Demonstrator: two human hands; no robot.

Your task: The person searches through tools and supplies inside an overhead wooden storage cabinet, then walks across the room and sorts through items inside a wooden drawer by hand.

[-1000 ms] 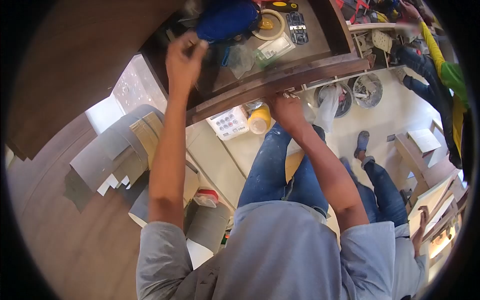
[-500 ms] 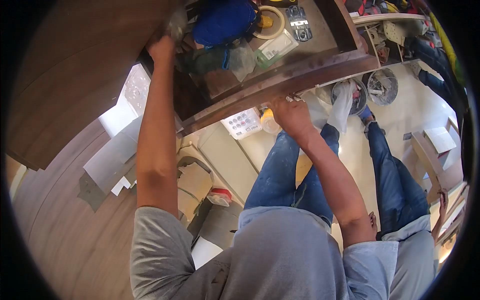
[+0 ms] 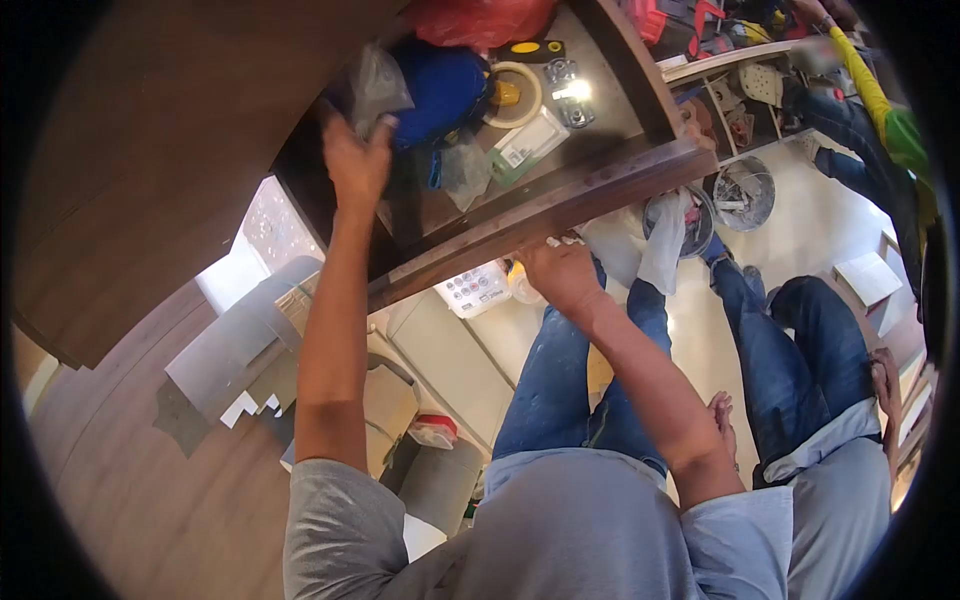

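Observation:
My left hand (image 3: 355, 165) is inside a dark wooden drawer (image 3: 585, 195), thumb and fingers parted around the lower edge of a crumpled clear plastic bag (image 3: 380, 82). Beside that bag lies a blue cloth bundle (image 3: 440, 95). My right hand (image 3: 562, 270) is closed on the drawer's front edge, its fingertips partly hidden; whitish marks show at the knuckles. Farther right in the drawer are a roll of tape (image 3: 536, 98), a clear blister pack (image 3: 530, 145) and a metal fitting (image 3: 568, 92). A red plastic bag (image 3: 480, 22) sits at the back.
A dark wooden panel (image 3: 170, 130) rises at the left. Two buckets (image 3: 745, 190) stand on the floor beyond the drawer. A co-worker in jeans (image 3: 800, 370) is close on my right; another person's yellow sleeve (image 3: 860, 75) shows at upper right. A white printed tub (image 3: 475, 290) sits below the drawer.
My left hand and the clear plastic bag have shifted right within the drawer, toward the blue bundle. My right hand stays on the front edge. The view has tilted, showing more of the drawer's back.

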